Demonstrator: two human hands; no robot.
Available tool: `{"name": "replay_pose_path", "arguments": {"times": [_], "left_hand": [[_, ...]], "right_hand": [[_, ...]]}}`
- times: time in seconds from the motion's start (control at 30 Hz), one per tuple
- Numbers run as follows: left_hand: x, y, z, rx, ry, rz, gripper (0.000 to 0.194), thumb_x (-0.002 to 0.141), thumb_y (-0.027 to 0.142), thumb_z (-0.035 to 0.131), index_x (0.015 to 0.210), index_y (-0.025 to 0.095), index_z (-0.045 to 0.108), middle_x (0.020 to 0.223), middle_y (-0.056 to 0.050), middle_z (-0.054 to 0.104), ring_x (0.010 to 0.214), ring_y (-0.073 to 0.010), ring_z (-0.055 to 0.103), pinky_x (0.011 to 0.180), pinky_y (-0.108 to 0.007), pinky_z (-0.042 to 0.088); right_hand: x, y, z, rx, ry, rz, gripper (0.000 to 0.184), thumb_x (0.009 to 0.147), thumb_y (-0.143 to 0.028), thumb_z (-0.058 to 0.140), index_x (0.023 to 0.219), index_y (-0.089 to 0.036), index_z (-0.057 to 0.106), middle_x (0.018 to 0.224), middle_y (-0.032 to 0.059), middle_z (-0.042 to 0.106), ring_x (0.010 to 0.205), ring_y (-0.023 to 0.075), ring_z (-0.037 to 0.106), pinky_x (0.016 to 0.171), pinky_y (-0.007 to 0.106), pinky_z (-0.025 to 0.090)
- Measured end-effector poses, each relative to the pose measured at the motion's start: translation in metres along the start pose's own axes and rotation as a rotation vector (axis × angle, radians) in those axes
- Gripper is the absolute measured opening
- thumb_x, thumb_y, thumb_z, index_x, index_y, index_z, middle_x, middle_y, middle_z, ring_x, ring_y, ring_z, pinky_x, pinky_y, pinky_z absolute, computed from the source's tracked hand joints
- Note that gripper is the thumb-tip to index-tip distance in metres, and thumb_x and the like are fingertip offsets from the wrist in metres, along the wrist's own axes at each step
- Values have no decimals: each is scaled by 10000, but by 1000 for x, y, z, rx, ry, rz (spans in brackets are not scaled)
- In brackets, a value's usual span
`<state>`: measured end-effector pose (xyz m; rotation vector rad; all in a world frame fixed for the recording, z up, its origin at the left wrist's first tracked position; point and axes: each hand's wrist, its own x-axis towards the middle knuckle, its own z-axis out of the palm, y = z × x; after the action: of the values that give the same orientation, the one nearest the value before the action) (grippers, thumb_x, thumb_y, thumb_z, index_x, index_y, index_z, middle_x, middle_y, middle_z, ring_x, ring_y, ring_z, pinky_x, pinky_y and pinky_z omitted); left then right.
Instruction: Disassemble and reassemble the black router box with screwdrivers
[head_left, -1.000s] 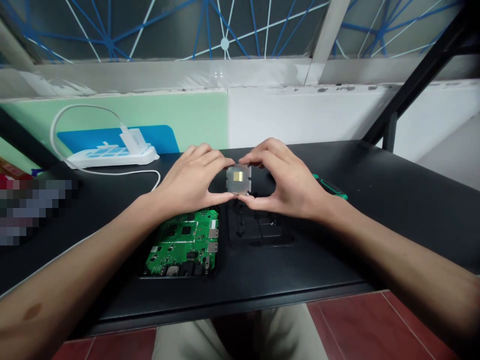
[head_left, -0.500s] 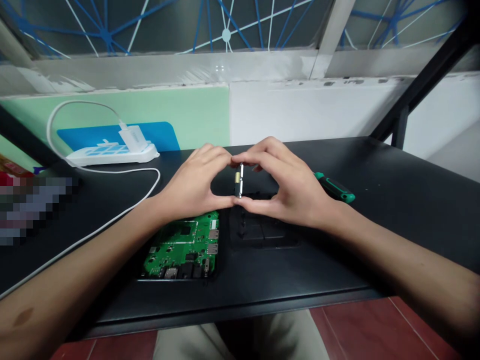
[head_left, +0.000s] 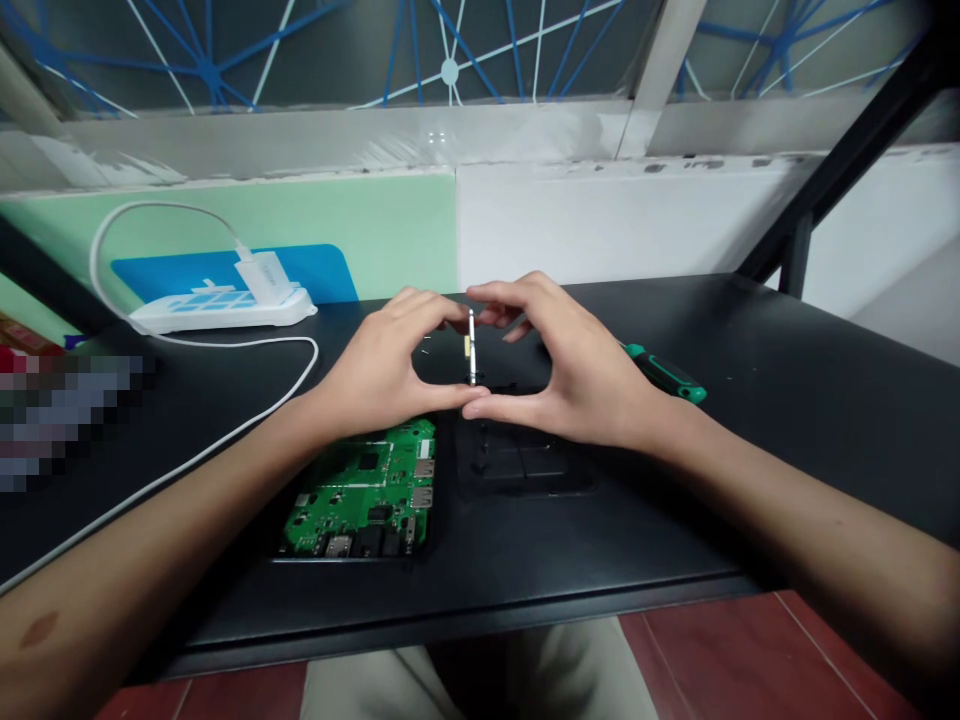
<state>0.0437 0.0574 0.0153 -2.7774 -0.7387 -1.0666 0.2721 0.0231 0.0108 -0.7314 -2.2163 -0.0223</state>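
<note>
Widest way through: the right side of the black table [head_left: 795,370].
A hand could pass there, right of the green-handled tool [head_left: 667,374]; leftward, the white cable [head_left: 225,430] and power strip [head_left: 225,312] stood in the way, and the circuit board [head_left: 367,500] obstructed the near middle.

Loc: elec. wkshop-like | blk bench [head_left: 570,550] | bare PCB [head_left: 364,492] | pwr strip [head_left: 217,312]

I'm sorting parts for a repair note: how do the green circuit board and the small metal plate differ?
The circuit board lies flat; the metal plate is held upright, edge-on. The board looks much larger than the plate. The board is green and carries metal ports; the plate is silvery with a yellow patch.
</note>
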Motion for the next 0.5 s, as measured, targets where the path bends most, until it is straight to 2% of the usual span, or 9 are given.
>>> {"name": "replay_pose_path", "arguments": {"times": [0.1,0.23,0.33,0.5], "left_hand": [[0,-1,-1,-12,46,-73,533,758,526,877,1111,194,655,1088,-58,751,1002,-255,691,871,-373,550],[1,2,-1,-34,70,-93,556,746,471,903,1150,181,654,1153,-75,749,1064,-260,694,913,-375,547],[2,6,-2,-43,58,-50,531,765,458,897,1143,178,649,1124,-68,745,1025,-238,687,878,-352,544],[4,9,-2,-83,52,19,526,826,608,804,1113,197,645,1025,-46,710,964,-225,661,845,-350,528]], "right_hand": [[-2,8,4,26,-71,99,880,732,-529,862,1434,-157,483,1242,146,618,1137,279,629,981,477,570],[-4,16,10,41,-118,194,843,723,-527,866,1395,-141,534,1236,152,622,1063,270,642,979,504,564],[-4,17,12,58,-113,202,777,749,-528,841,1360,-133,571,1175,140,642,1016,257,637,947,486,567],[-3,16,13,105,-83,155,672,808,-521,786,1319,-130,592,1110,126,656,951,223,615,892,424,567]]}}
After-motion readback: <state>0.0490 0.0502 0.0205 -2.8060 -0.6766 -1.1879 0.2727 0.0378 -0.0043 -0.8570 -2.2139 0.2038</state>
